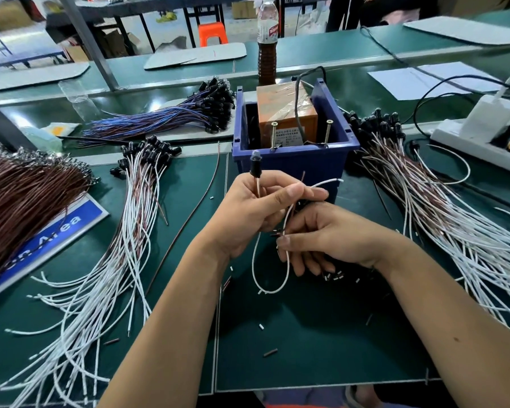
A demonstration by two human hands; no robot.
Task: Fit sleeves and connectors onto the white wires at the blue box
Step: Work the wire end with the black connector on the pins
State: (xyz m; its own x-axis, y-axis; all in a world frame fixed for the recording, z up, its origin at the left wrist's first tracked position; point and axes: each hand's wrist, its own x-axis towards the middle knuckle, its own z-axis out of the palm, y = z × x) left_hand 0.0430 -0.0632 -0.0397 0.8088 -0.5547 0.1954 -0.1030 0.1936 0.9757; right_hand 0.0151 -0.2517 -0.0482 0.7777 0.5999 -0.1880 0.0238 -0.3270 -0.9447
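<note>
a single white wire [287, 231] runs through both hands just in front of the blue box [295, 160], its free tip arcing toward the box's front wall and its lower part hanging in a loop above the green mat [306, 334]. the left hand [253, 213] has fingers curled round the wire, thumb laid across them, and holds a black connector [254, 165] upright on a thin reddish lead above its knuckles. the right hand [324, 237] sits just beside and below it, fingers bent inward and close together at the wire; whether they pinch a sleeve there cannot be told. small black and white sleeve pieces [333, 275] lie scattered on the mat under the right hand. inside the box stands an orange taped block [286, 113] with two screws [273, 135] upright at its front. to the left lies a bundle of white wires with black connectors [124, 245], further left a brown wire bundle [21, 201] over a blue sign [50, 237]. to the right spreads another white wire bundle [454, 231], beyond it a white power strip [477, 136]. behind the box stands a bottle [267, 42], and left of it a blue wire bundle [165, 116].
</note>
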